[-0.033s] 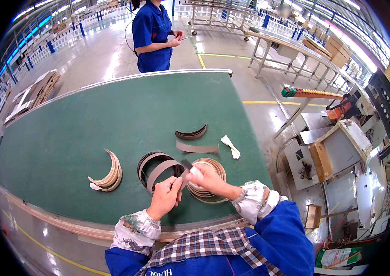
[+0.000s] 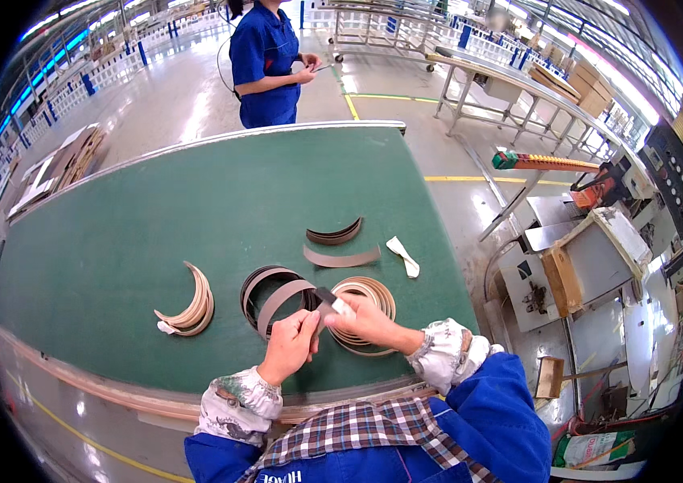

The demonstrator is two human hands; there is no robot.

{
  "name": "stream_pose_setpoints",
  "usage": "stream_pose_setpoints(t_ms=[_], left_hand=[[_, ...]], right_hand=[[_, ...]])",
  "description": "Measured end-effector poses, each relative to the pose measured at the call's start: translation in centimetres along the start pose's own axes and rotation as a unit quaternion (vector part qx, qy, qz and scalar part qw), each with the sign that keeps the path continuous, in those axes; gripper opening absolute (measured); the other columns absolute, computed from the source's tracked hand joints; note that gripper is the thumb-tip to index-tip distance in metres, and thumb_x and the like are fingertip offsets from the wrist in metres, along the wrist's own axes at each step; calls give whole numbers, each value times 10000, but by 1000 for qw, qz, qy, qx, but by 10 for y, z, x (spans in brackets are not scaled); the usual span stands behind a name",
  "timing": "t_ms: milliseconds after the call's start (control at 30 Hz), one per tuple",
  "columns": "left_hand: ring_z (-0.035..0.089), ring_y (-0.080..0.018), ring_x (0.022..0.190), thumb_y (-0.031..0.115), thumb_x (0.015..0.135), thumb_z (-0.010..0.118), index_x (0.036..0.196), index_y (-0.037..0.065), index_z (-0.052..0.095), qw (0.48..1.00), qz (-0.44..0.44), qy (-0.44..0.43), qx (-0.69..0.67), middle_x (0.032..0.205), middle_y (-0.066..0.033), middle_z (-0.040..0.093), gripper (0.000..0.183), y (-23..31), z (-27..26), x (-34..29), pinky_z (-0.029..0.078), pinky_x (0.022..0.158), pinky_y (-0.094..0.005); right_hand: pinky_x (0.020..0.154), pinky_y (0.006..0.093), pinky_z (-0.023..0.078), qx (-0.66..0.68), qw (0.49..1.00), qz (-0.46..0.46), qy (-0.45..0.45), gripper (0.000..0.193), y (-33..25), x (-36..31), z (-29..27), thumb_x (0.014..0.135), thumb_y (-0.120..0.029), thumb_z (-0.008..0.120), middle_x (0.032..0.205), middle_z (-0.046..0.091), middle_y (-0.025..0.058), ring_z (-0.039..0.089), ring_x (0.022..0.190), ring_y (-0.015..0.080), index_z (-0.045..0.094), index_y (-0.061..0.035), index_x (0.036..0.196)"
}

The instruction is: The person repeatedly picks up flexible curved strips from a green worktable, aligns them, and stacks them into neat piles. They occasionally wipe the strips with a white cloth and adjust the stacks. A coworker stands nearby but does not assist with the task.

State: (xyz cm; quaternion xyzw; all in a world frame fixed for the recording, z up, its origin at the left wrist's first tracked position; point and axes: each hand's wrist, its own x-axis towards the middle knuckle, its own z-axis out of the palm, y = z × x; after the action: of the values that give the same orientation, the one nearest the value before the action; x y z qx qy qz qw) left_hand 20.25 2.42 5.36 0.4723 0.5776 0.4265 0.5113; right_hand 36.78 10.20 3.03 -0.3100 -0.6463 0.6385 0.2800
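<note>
Left hand (image 2: 290, 344) pinches brown strip (image 2: 277, 298) arching off the coil (image 2: 247, 299) just ahead of it; I see right hand (image 2: 369, 322) gripping small black-and-white piece (image 2: 341, 306), pale coil (image 2: 388, 303) partly behind it on worktop (image 2: 140, 209).

The wearer has bright blue work clothing (image 2: 502, 406) with white lettering (image 2: 281, 477) on the front, a brown, white and blue checked cloth (image 2: 357, 427) across the chest, and pale printed oversleeves (image 2: 233, 406) gathered at the wrists.

White lettering (image 2: 282, 476) marks the blue garment (image 2: 357, 462); print (image 2: 596, 445) marks a bag (image 2: 583, 452).
</note>
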Motion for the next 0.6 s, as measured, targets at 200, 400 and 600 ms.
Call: stream_pose_setpoints(t_ms=[200,400,600], left_hand=[[453,-72,387,271,943,460,700,31,530,1000,16,-6,10,512,-13,512,348,-2,0,-2,356,379,-223],[458,-68,386,266,933,480,702,20,555,1000,-5,1,15,496,-15,523,345,-2,0,0,363,386,-233],[433,-58,384,272,938,475,715,40,548,1000,23,-1,9,518,4,515,330,-7,-3,1,344,377,-204]], right_hand=[[568,351,465,-310,928,-139,152,297,28,31,-30,802,-289,676,687,583,111,597,631,263,508,-47,838],[752,332,418,-563,794,-226,17,335,45,89,-77,674,-175,727,884,587,71,540,968,252,492,-67,888],[648,449,465,-564,814,-140,-7,212,69,123,-85,761,-172,629,801,628,128,599,770,353,503,-58,889]])
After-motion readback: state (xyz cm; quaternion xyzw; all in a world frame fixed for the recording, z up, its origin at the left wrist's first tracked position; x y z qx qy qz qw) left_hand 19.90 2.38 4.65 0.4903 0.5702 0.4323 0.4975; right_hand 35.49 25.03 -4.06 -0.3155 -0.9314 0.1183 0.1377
